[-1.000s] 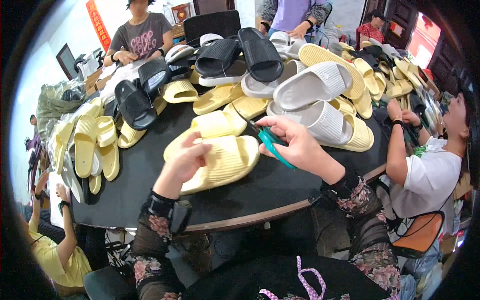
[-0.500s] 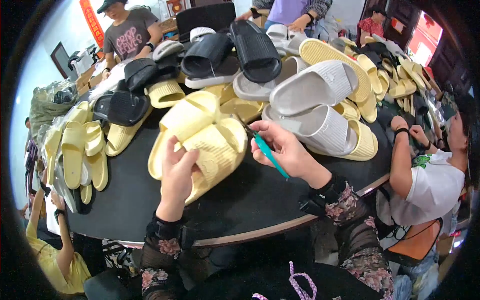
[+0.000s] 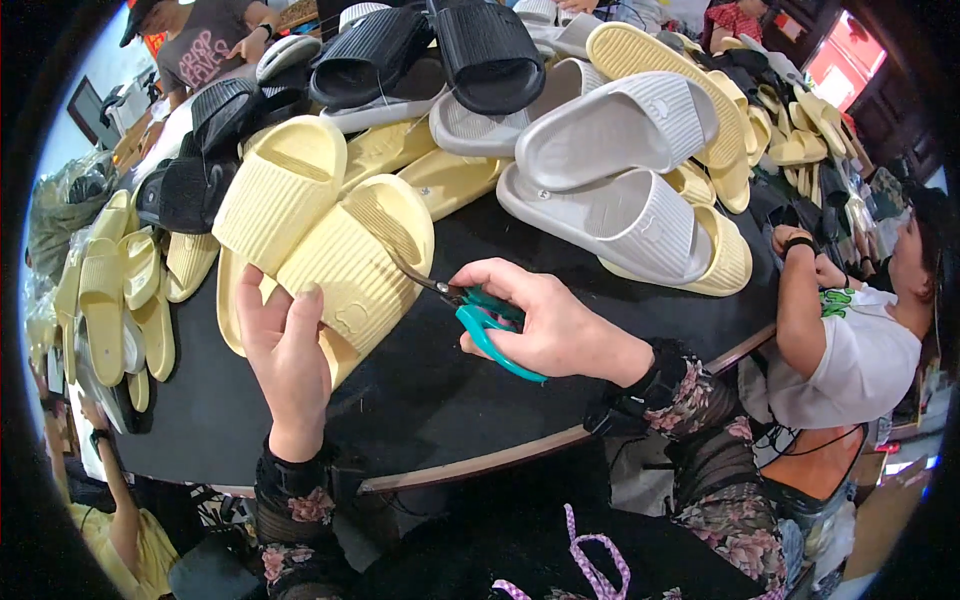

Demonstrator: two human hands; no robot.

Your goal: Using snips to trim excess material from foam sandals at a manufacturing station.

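My left hand (image 3: pixel 287 352) grips a pair of pale yellow slide sandals (image 3: pixel 322 240) from below and holds them tilted up over the black table (image 3: pixel 420 400). My right hand (image 3: pixel 545 322) holds small teal-handled scissors (image 3: pixel 478 312). The thin metal blades point left and touch the strap edge of the nearer yellow sandal. Both forearms wear dark floral sleeves.
Grey sandals (image 3: pixel 620 170), black sandals (image 3: pixel 420 50) and more yellow sandals (image 3: pixel 120 290) are heaped across the table. A person in a white top (image 3: pixel 850 340) sits at the right edge. Another person in a grey shirt (image 3: pixel 200 50) stands at the far left.
My left hand has lifted the yellow pair closer and more upright. My right hand has brought the scissors' blades to the sandal strap.
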